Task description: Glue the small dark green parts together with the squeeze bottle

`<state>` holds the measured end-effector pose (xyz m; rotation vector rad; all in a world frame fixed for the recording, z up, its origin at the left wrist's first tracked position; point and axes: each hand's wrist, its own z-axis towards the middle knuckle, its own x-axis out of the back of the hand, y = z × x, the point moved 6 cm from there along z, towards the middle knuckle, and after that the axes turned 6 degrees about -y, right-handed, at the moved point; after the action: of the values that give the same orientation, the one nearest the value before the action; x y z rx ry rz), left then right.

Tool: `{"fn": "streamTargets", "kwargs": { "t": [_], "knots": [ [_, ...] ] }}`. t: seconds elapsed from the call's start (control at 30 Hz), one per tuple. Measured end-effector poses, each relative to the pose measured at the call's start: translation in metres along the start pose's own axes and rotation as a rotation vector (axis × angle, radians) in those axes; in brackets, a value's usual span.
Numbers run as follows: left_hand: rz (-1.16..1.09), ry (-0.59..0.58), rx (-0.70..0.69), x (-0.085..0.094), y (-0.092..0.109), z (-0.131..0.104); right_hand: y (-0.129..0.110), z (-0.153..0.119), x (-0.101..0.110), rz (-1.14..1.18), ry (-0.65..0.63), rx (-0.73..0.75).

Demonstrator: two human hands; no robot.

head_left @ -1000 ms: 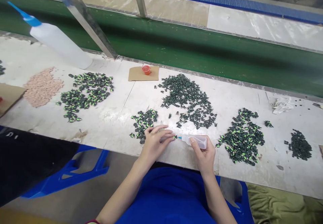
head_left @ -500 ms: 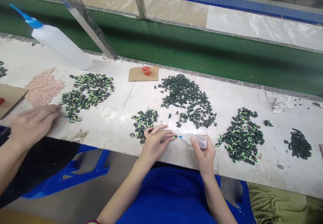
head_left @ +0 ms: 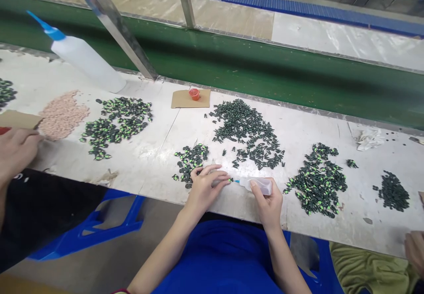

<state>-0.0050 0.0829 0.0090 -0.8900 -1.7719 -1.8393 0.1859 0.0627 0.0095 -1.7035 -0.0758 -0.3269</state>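
My left hand (head_left: 208,186) pinches a small dark green piece with a bright green mark (head_left: 231,180) between thumb and fingertips, just above the white table. My right hand (head_left: 269,199) is closed around a small translucent squeeze bottle (head_left: 253,184), which lies nearly level. Its thin blue tip points left, right at the piece; whether they touch is too small to tell. Beside my left hand spreads a pile of round dark pieces with green marks (head_left: 190,159). Beyond both hands is a heap of small dark green rods (head_left: 245,126).
Right of me lie a pile of green-marked pieces (head_left: 319,181) and a smaller dark pile (head_left: 393,191). Cardboard (head_left: 179,99) carries a red cup (head_left: 194,94). A large white bottle (head_left: 88,62) leans near a metal post (head_left: 115,29). Other people's hands are at the left (head_left: 16,150) and right (head_left: 414,247).
The view has shifted slightly. The neighbour's hand on the left has moved left, towards the cardboard there. Another person's hand has appeared at the right edge. My own hands hold nearly still.
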Motion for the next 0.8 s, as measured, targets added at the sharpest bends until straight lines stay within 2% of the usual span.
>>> {"fn": "streamTargets", "kwargs": {
  "t": [0.17, 0.27, 0.37, 0.43, 0.5, 0.6, 0.67, 0.73, 0.8],
  "knots": [
    [0.003, 0.002, 0.005, -0.002, -0.001, 0.000, -0.001, 0.000, 0.002, 0.013, 0.031, 0.007],
    [0.003, -0.017, 0.011, -0.002, -0.001, 0.001, 0.002, 0.000, 0.010, 0.064, 0.124, 0.024],
    [0.013, -0.091, 0.022, 0.002, 0.001, 0.005, 0.007, 0.000, 0.018, 0.151, 0.179, 0.037],
    [0.018, -0.174, 0.012, 0.006, 0.005, 0.009, 0.008, 0.002, 0.018, 0.208, 0.155, 0.061],
    [0.027, -0.203, 0.011, 0.015, 0.009, 0.014, 0.006, 0.005, 0.018, 0.231, 0.130, 0.106],
    [0.087, -0.062, 0.108, 0.035, 0.006, 0.028, 0.002, 0.012, 0.019, 0.191, 0.123, 0.134],
    [0.147, 0.033, 0.197, 0.042, 0.002, 0.037, 0.001, 0.017, 0.018, 0.128, 0.113, 0.124],
    [0.193, 0.056, 0.220, 0.039, 0.001, 0.046, 0.001, 0.021, 0.017, 0.056, 0.099, 0.138],
    [0.215, 0.061, 0.182, 0.031, 0.002, 0.053, 0.000, 0.020, 0.017, -0.001, 0.091, 0.193]
  ]
}}
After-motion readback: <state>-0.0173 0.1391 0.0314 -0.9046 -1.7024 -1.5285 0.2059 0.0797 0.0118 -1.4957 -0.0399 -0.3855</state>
